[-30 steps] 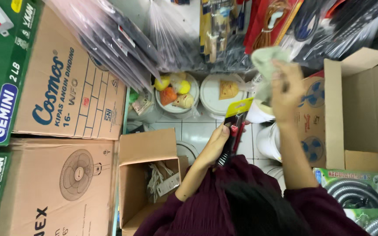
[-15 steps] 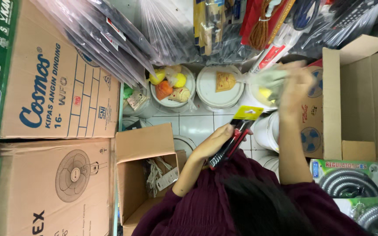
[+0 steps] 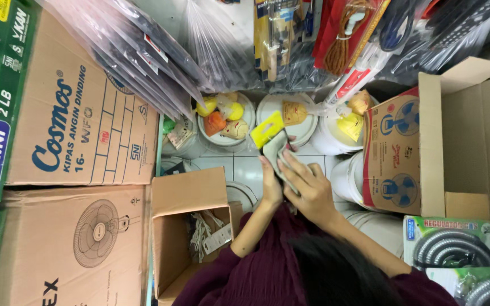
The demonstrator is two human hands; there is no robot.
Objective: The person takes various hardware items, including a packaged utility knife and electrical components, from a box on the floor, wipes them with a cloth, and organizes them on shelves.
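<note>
Hands (image 3: 293, 184) now together on yellow-carded tool (image 3: 273, 139), cloth lowered.

Single head view, looking steeply down from above person's own dark hair at lower centre of frame. Hands close, mid-frame. Cartons fill left side, hanging packets along top edge.

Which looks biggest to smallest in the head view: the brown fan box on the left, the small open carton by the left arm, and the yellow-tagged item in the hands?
1. Brown fan box, largest, though it may sit nearer the camera.
2. Small open carton.
3. Yellow-tagged item, smallest, partly covered by the hands.
</note>
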